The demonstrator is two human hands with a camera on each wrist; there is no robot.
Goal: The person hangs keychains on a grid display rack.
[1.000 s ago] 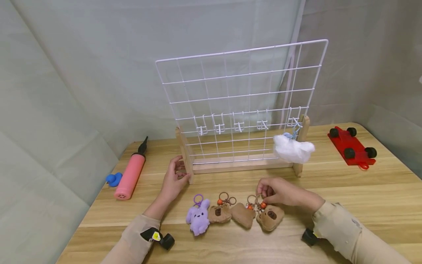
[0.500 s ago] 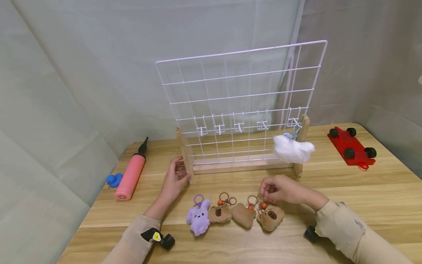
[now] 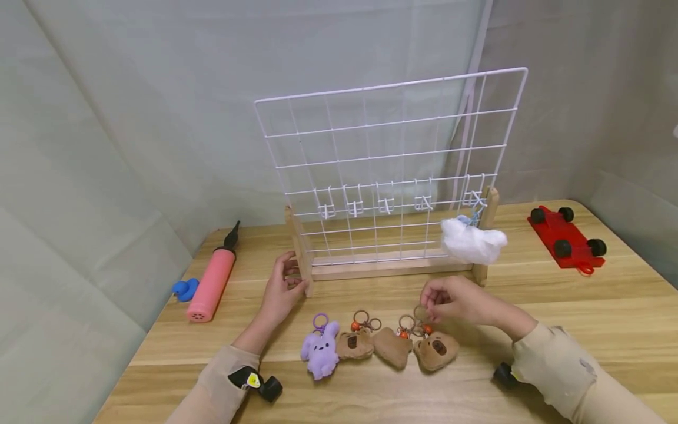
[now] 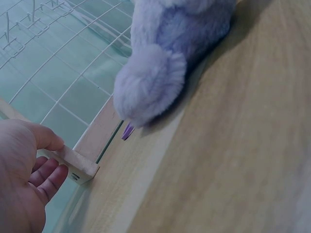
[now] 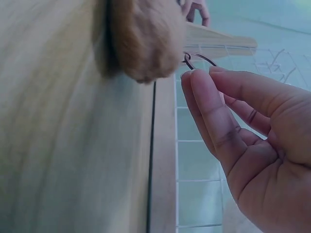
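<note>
My right hand (image 3: 458, 299) pinches the metal ring (image 5: 201, 58) of the rightmost brown plush keychain (image 3: 436, 351), whose body lies on the table. My left hand (image 3: 282, 291) holds the lower left wooden upright (image 3: 299, 250) of a white wire grid rack (image 3: 402, 154), thumb on its front edge. To the left of the held keychain lie a second brown plush keychain (image 3: 393, 347) turned face down, a third brown one (image 3: 355, 344) and a purple plush keychain (image 3: 321, 351). A white plush keychain (image 3: 473, 241) hangs at the rack's right end.
Several white hooks (image 3: 354, 208) sit in a row along the rack. On the left lie a pink hand pump (image 3: 212, 285) and a blue duck (image 3: 185, 290). A red toy car (image 3: 565, 238) with black wheels lies at the right. Pale curtains (image 3: 159, 118) surround the table.
My right hand has shifted slightly to the right and away from me, with the ring still between its fingertips and slightly raised. The left hand stays at the rack's upright.
</note>
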